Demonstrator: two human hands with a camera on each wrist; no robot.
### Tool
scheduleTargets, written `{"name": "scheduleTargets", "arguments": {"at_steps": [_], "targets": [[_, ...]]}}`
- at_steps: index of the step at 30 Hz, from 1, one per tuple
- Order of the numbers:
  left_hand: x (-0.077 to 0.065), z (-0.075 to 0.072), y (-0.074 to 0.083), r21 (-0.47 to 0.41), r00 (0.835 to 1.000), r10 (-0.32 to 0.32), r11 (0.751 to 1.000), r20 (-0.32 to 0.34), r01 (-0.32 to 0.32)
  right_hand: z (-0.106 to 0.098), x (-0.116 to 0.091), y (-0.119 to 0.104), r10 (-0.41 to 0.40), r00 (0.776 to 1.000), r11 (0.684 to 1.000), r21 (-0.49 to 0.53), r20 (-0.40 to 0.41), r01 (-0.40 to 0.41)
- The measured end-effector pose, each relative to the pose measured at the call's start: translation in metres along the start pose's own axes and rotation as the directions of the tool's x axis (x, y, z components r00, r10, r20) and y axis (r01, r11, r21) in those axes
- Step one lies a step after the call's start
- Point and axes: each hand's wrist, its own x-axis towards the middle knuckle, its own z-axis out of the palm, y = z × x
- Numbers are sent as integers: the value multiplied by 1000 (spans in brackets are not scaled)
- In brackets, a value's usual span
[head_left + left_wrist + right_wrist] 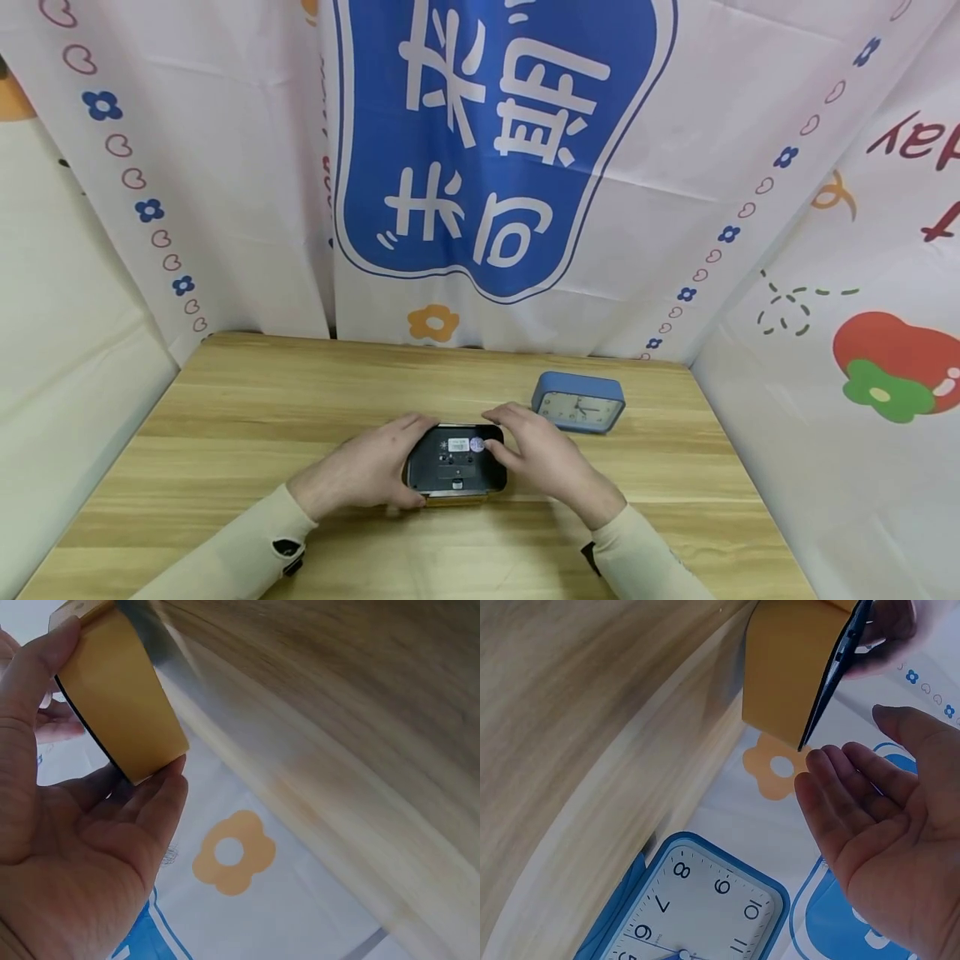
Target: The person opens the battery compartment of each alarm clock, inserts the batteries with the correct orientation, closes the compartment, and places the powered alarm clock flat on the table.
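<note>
A yellow alarm clock (450, 473) has its black back turned up towards the head camera, showing a label, a round sticker and small controls. My left hand (371, 468) grips its left end, thumb on the near side and fingers on the far side. In the left wrist view the clock's yellow casing (124, 697) sits between thumb and fingertips. Whether it touches the table cannot be told. At the clock's right end, my right hand (551, 460) is spread with relaxed fingers; the right wrist view shows a gap between this hand (885, 825) and the casing (784, 675).
A blue alarm clock (579, 402) stands upright behind my right hand, its white dial facing me. The wooden table (247, 400) ends at a printed white cloth (247, 208) behind and at a cloth wall (840, 467) on the right.
</note>
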Motion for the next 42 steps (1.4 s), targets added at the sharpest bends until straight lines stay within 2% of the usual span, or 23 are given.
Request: {"name": "scheduleTargets", "arguments": {"at_steps": [11, 14, 17, 19, 21, 27, 31, 35, 37, 39, 42], "targets": [[-4, -4, 2, 29, 990, 115, 993, -77, -113, -8, -2, 3, 38, 997, 996, 75, 65, -43], [-7, -6, 2, 58, 983, 158, 987, -96, -153, -10, -2, 4, 45, 996, 994, 92, 80, -52], [-9, -6, 2, 114, 967, 223, 971, -127, -209, -11, -1, 5, 42, 995, 992, 111, 90, -52], [-10, -7, 2, 166, 948, 278, 953, -152, -253, -12, 0, 6, 38, 994, 991, 122, 98, -50], [-10, -7, 2, 227, 923, 342, 926, -176, -300, -11, 0, 7, 28, 994, 991, 130, 103, -42], [-11, -13, 4, 406, 851, 491, 827, -186, -388, -11, 2, 8, 8, 993, 989, 145, 116, -25], [-12, -17, 6, 471, 822, 546, 775, -162, -421, -11, 3, 9, -9, 993, 984, 178, 116, -12], [-13, -19, 7, 511, 802, 577, 742, -156, -434, -11, 3, 9, -20, 994, 978, 208, 110, -3], [-14, -20, 8, 516, 795, 585, 736, -160, -438, -11, 3, 9, -12, 994, 973, 231, 106, -13], [-14, -20, 7, 505, 795, 583, 743, -167, -439, -11, 2, 9, 1, 995, 967, 255, 101, -27], [-16, -20, 6, 460, 814, 553, 779, -181, -427, -11, 1, 9, 24, 995, 955, 293, 94, -51]]}}
